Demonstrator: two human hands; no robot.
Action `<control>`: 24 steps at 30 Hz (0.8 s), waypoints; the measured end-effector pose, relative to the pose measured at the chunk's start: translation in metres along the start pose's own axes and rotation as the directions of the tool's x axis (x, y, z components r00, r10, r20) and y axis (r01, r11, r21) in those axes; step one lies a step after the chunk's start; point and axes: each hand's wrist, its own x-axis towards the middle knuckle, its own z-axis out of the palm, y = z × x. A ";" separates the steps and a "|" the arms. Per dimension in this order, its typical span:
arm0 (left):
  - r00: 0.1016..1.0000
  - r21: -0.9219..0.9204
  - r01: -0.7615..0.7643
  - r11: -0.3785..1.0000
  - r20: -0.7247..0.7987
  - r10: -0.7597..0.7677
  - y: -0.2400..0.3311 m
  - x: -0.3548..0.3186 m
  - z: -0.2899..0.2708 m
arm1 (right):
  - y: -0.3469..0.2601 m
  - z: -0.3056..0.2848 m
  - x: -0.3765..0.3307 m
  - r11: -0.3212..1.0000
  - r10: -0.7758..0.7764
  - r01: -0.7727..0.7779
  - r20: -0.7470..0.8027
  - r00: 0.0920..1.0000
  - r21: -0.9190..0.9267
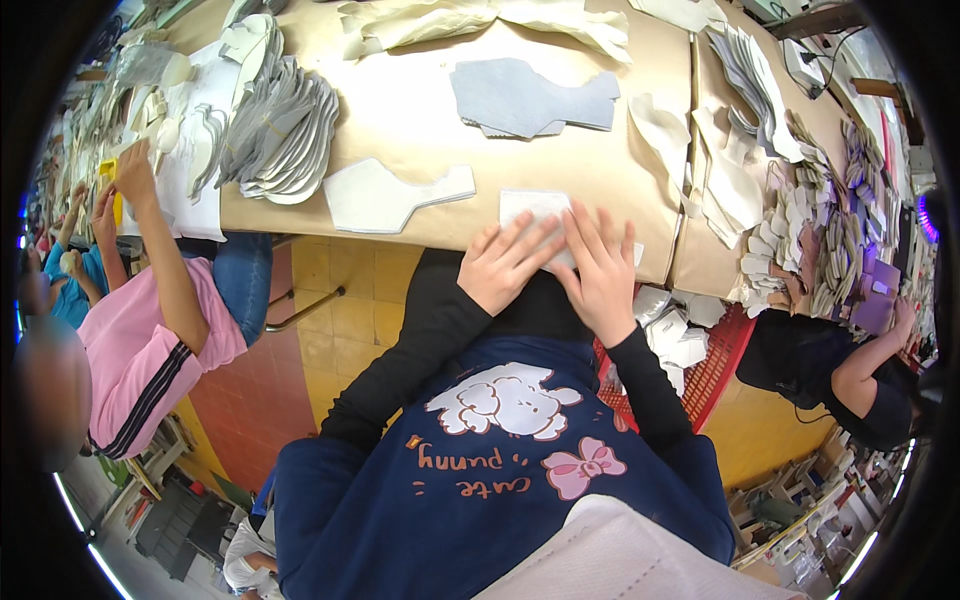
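Along the near edge of the paper-covered counter (400, 110), centred before the body: off-white panel (522, 203), laid flat beneath both hands. Visible outline limited to a straight far edge, a squared far-left corner and a short run of left side; remainder masked by fingers. Surface pale, plain and matt in appearance, markedly lighter than the tan paper beneath; thickness too slight to judge. Small pale corner (638, 254) just beside the right little finger; impossible to tell whether part of the same panel.

Left hand (503, 264): open, palm down, fingers extended obliquely across the panel toward the right. Right hand (600, 262): open likewise, fingers fanned toward the far side, thumb angled inward toward the left hand. Fingertips of both close together over the panel; possible pinch at its edges not discernible.

To the left, apart from the panel: larger off-white cut-out (375, 197), broad at one end, with a narrow, bent arm pointing right. Beyond the hands: stack of blue-grey cut-outs (530, 97), similar in contour, edges slightly staggered. Farther left: fanned pile of grey pieces (285, 135).
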 end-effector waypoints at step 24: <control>0.974 -0.136 0.204 0.969 -0.070 -0.215 -0.099 -0.030 -0.102 | 0.054 -0.017 0.042 0.996 0.086 -0.062 -0.530 0.844 0.063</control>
